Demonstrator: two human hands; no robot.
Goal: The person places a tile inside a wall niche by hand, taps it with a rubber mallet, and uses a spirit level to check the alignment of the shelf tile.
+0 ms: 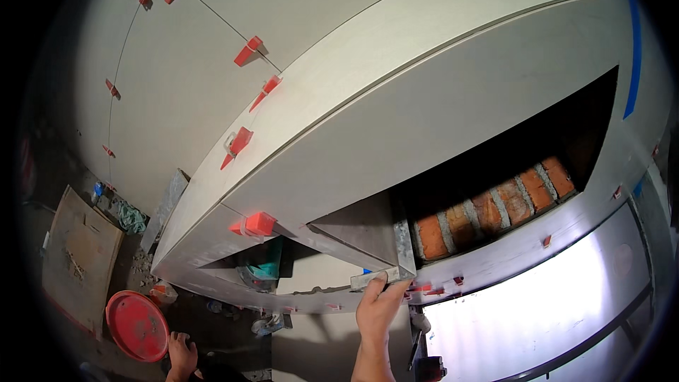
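Observation:
My right hand (377,311) reaches up to the low wall's cutouts and grips a short grey tile strip (362,281), fingers and thumb closed on its end. The strip meets the foot of an upright grey tile piece (404,244) between the two openings. Whether the two pieces are joined, I cannot tell. Lower left, my left hand (182,355) has its fingers curled beside a round red lid or tray (138,327); anything inside them is hidden. A green and grey object (265,265) shows in the smaller opening.
Red levelling wedges (247,51) stick out from the tile joints. Brickwork (488,212) shows inside the larger opening. Blue tape (635,49) marks the right side. A worn board (81,262) leans at left, near a green crumpled bag (131,218). Bright light falls on a white panel (523,311).

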